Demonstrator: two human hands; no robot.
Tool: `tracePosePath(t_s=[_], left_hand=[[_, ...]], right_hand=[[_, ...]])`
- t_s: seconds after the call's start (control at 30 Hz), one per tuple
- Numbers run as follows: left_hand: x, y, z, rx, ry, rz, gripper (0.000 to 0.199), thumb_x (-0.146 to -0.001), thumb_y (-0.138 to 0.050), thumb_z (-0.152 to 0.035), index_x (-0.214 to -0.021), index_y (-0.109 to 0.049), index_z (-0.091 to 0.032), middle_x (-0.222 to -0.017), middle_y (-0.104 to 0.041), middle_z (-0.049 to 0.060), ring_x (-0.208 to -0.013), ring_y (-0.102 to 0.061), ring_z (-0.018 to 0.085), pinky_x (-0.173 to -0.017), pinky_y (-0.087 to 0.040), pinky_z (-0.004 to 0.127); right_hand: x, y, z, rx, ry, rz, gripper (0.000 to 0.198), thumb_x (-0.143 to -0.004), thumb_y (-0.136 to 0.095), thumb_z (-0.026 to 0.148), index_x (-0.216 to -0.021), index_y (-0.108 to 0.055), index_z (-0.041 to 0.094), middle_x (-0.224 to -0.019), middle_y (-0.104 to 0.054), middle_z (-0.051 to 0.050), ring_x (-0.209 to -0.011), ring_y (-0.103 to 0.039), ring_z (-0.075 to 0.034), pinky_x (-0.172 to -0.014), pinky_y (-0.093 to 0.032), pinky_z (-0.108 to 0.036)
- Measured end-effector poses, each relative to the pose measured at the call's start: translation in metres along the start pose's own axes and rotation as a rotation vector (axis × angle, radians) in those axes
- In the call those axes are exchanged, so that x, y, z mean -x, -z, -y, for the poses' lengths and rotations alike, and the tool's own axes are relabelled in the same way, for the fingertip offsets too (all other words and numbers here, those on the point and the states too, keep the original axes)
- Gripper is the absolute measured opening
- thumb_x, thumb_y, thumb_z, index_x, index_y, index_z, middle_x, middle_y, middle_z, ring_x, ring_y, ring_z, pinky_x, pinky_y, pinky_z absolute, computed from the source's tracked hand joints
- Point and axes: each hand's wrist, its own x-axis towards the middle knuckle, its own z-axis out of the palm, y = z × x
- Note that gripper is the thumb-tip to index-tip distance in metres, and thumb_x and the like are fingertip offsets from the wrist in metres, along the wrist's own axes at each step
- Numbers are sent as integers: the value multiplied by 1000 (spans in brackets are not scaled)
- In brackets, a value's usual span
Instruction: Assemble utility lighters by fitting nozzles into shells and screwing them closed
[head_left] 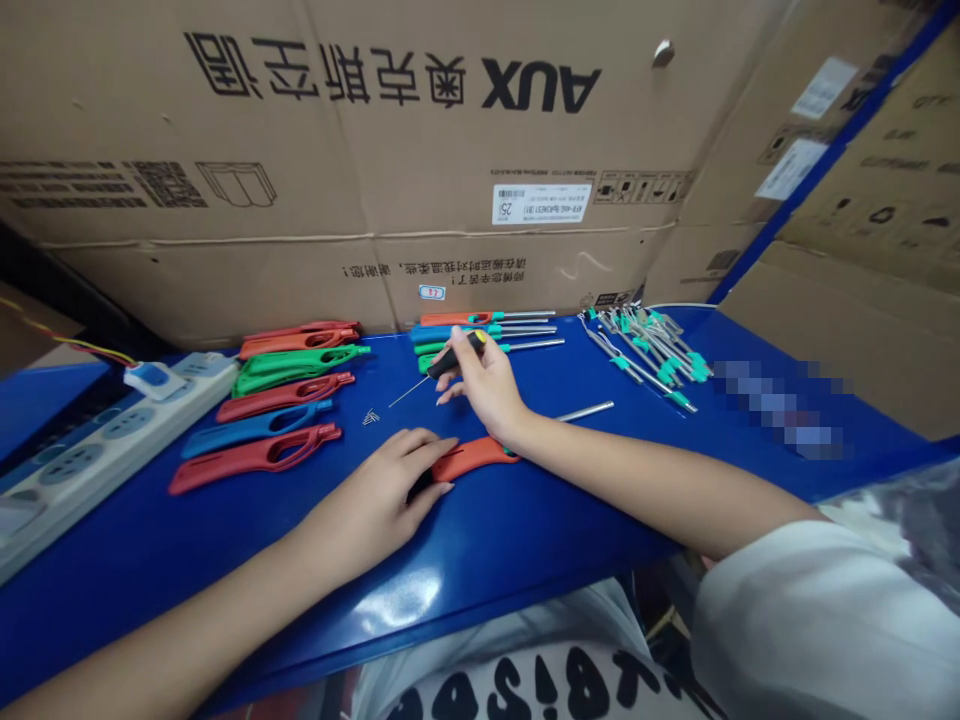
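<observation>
Orange, one lighter body lies on the blue table, gripped at its end by the left hand; one metal rod is shown past the right wrist. One screwdriver is held in the right hand, near a small pile of screws, too tiny to be counted. Farther left, casings are laid in five rows. Rod-fitted lighters are lined up behind; rightward, loose rods are heaped uncountably.

Short-sleeved pale grey shirt, black lettering
</observation>
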Motion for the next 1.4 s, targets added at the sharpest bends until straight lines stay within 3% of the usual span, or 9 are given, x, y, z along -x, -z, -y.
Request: tracePosePath(t_s=[0.17, 0.43, 0.77, 1.4], left_hand=[[-3, -1, 0, 71, -1, -41, 34, -96, -60, -24, -128, -64, -17, -118, -68, 10, -108, -66, 24, -98, -56, 41], [-5, -3, -3, 94, -35, -62, 32, -93, -63, -22, -125, -66, -15, -115, -69, 10, -109, -65, 24, -98, -55, 41], [-5, 0, -6, 105, -32, -47, 31, -94, -62, -20, -125, -66, -19, -111, -70, 9, -107, -65, 23, -97, -56, 40], [-4, 0, -3, 106, -47, -41, 31, -95, -60, -20, -126, -66, -16, -114, -69, 9, -109, -64, 22, -100, -54, 38]], right_hand=[[6, 0, -5, 38, 72, 60, 45, -70, -78, 56, -91, -54, 24, -67, -59, 6, -57, -61, -12, -52, -60, -27], [8, 4, -6, 60, 18, 125, 46, -73, -77, 58, -89, -56, 20, -65, -64, 4, -52, -64, -11, -51, -59, -25], [8, 2, -10, 64, -13, 216, 46, -73, -79, 57, -94, -58, 21, -84, -69, 0, -69, -73, -14, -66, -65, -29], [9, 3, -8, 52, 16, 193, 45, -74, -78, 56, -94, -59, 21, -85, -69, -1, -69, -71, -14, -65, -65, -30]])
